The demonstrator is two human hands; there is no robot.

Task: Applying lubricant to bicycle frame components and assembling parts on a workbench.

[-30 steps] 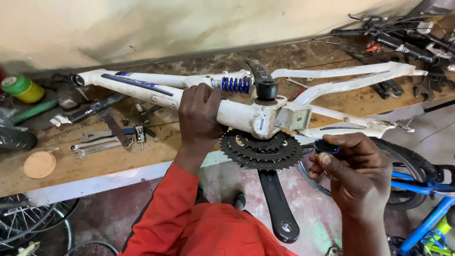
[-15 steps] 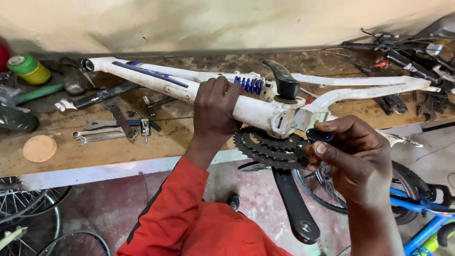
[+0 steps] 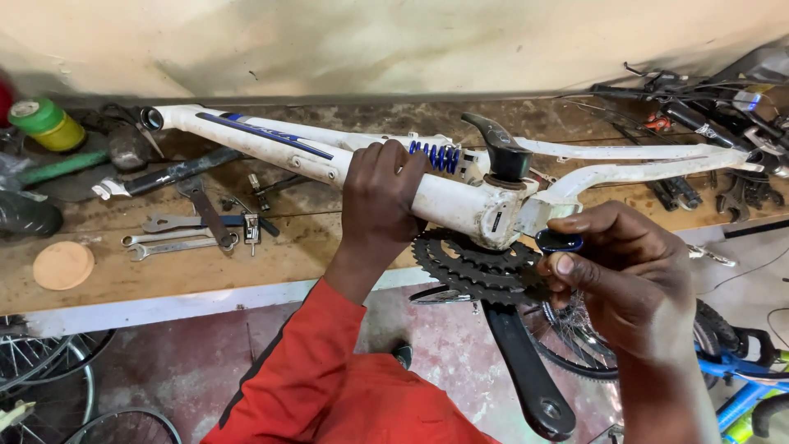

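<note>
Nearest the lens, at the lower right of the frame, your right hand [image 3: 637, 284] pinches a small dark blue part [image 3: 560, 241] between thumb and fingertips, the grip closed tight on it, just beside the black toothed chainring [image 3: 477, 267]. The black crank arm [image 3: 526, 370] hangs down from that chainring toward the bottom edge of the frame. Your red sleeve [image 3: 296, 370] runs up from the lower centre to your left hand [image 3: 382, 197], whose fingers wrap over the main tube of the white bicycle frame [image 3: 279, 148] at the centre of the picture, the grip closed around it. The frame lies lengthwise along the wooden bench [image 3: 205, 271], with a blue coil spring [image 3: 436, 156] just right of your left hand and a second black crank arm [image 3: 500, 148] pointing up behind it. Farther left on the bench lie several spanners [image 3: 177, 242] and a round tan disc [image 3: 63, 265]. At the upper left stands a green and yellow can [image 3: 45, 123]. At the far upper right a tangle of dark tools and cables [image 3: 707, 115] sits by the wall.
</note>
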